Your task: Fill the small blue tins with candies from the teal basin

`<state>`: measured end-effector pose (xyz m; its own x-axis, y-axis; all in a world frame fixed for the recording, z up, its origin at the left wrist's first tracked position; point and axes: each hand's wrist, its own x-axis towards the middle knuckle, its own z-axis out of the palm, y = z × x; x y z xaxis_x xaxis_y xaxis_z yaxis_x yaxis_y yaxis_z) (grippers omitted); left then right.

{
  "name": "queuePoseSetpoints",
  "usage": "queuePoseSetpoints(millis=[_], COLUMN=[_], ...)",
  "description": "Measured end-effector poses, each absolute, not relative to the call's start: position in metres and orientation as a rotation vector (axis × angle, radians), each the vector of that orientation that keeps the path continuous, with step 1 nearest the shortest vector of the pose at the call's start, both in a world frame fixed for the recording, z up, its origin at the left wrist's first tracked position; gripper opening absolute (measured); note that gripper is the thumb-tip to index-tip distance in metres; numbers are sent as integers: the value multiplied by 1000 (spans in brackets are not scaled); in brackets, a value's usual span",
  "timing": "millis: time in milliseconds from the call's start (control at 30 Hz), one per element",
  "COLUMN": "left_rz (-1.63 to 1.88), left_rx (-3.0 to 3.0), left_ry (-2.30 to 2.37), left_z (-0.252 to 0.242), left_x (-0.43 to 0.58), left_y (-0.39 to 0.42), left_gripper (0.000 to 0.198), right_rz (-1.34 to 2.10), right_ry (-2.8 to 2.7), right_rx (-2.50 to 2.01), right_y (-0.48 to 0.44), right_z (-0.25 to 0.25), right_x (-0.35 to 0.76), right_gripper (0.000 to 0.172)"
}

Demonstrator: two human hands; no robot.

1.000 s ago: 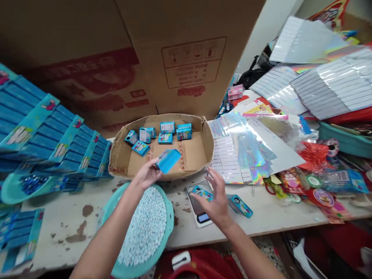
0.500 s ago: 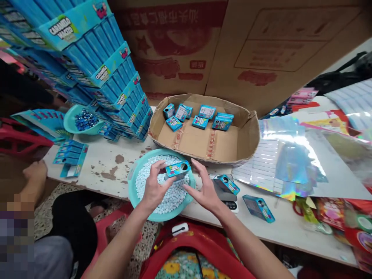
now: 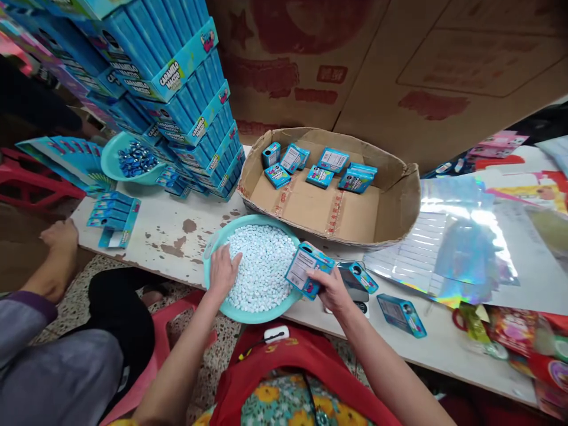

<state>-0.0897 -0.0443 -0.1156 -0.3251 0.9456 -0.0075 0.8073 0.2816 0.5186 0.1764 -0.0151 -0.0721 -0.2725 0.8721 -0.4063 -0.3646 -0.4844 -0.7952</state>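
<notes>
A turquoise basin full of small pale-blue candies stands before me. My left hand rests at the basin's left side, fingers spread with the tips among the candies; nothing shows in its grip. Over the basin's right rim, my right hand grips a small blue candy box, tilted with its printed label side up. Close to that hand, another blue box lies on a digital scale, which is partly hidden. A further blue box lies on the table to the right.
Behind the basin is a cut-down cardboard tray holding several blue boxes. Tall stacks of filled display boxes rise at the left, near a second basin of wrapped candies. Shiny film sheets cover the right. Another person's hand is at far left.
My left hand has let go of the candy box and gone down into the candies at the left. My right hand has taken the box and turned it over toward the right rim.
</notes>
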Motion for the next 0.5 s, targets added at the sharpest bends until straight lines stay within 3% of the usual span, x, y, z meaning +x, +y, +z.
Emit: queuePoseSetpoints(millis=[100,300,500], left_rz=[461,1001,1239], left_rx=[1475,661,306], left_ry=[2414,2097,1723], left_z=[-150,-158,-148], left_x=[-89,-52,-49], left_y=[-38,-5,-3], left_gripper=[52,42,35], right_rz=[1797,1509,1374], right_ry=[-703,-1043,-1447], right_rx=[-1171,-1470,-1514], right_y=[-19,-18,-11], right_z=[-73,-64,-50], right_x=[189,185,167], right_gripper=[62,41,40])
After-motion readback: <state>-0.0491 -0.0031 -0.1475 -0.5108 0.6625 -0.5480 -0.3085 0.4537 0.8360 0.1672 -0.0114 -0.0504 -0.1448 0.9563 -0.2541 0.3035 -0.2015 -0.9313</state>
